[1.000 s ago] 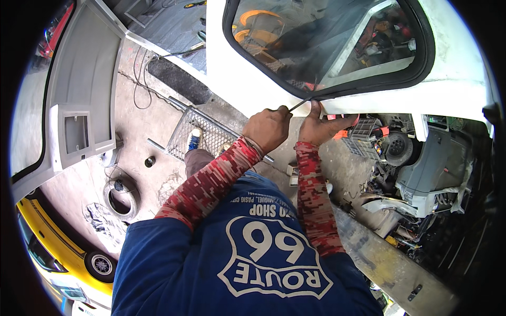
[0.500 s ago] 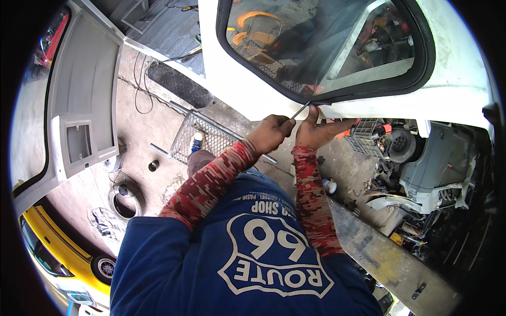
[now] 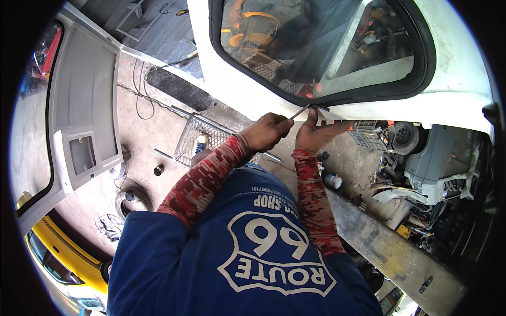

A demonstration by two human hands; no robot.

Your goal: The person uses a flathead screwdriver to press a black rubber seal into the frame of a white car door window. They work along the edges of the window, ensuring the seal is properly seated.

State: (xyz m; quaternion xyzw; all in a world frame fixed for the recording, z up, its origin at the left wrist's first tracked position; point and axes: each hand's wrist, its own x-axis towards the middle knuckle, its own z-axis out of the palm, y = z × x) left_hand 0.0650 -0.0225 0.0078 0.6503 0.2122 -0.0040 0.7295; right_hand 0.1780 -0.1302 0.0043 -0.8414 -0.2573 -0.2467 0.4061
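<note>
In my left hand (image 3: pixel 266 131), closed in a fist, is a thin metal tool (image 3: pixel 300 112) like a screwdriver; its handle is hidden by my fingers. Its tip meets the black rubber window seal (image 3: pixel 363 98) at the lower edge of the pane. A loose lip of rubber (image 3: pixel 320 108) sticks out there over the white body panel (image 3: pixel 253 97). My right hand (image 3: pixel 316 134) is right beside it, thumb raised against the loose lip and the other fingers stretched out along the panel's lower edge. Behind the seal is the window glass (image 3: pixel 300 47), full of reflections.
A grey open door (image 3: pixel 87 100) stands at the left, above a yellow car (image 3: pixel 66 263). On the floor lie a mesh metal frame (image 3: pixel 184 139), a tire (image 3: pixel 132 200) and a cable (image 3: pixel 139 100). Vehicle parts (image 3: pixel 437 163) and a long worn board (image 3: pixel 390 247) are at the right.
The tool's tip stays at the seal, and the rubber lip now stands out farther from the window edge. Both hands keep nearly the same place while the view shifts slightly.
</note>
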